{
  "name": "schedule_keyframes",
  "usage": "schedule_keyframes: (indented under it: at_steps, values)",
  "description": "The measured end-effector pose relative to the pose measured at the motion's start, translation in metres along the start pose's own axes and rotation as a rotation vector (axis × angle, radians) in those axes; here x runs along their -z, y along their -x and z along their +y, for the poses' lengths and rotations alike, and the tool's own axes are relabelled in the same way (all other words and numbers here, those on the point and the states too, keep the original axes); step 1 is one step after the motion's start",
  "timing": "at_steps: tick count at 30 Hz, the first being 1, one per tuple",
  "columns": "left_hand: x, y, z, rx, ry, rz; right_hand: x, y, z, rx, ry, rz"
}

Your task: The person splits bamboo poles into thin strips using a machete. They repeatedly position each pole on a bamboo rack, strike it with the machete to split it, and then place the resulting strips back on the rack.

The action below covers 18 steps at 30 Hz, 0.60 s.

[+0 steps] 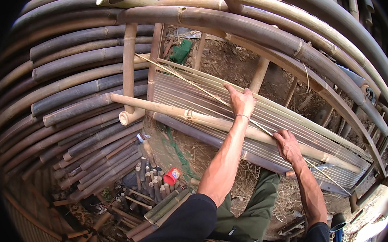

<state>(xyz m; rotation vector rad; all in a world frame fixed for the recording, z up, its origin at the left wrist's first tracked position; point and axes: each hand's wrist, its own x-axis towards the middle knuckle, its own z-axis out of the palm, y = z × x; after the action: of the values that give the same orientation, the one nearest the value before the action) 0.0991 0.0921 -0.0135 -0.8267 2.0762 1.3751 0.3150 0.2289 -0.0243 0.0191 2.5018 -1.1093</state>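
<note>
A slatted bamboo panel (183, 92) slants across the frame in front of me, with a thin pale bamboo strip (191, 83) lying lengthwise over it. My left hand (242, 102) reaches over a round bamboo pole (166, 110) onto the panel's far half. Its finger and thumb are apart, and the strip passes beneath the palm or wrist. Nearer the panel's right end, my right hand (288, 146) is closed, fingertips on the same strip beside the pole. The undersides of both hands are hidden.
Thick dark bamboo poles (92, 88) are stacked at the left. Curved bamboo rails (250, 25) arch over the far side. Below left stand cut bamboo pieces (156, 186) and a red cup (171, 175). Green cloth (181, 52) lies on the soil beyond the panel.
</note>
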Motion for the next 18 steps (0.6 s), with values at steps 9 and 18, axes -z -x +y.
schedule_keyframes:
  at_steps: [9,18]
  values:
    - [0.009,0.003,-0.009,0.027,0.100,-0.040,0.001,0.000,0.000,0.008,0.016,0.002]
    - [0.005,-0.020,-0.019,0.008,-0.269,-0.024,-0.002,0.002,0.001,-0.034,0.076,-0.018]
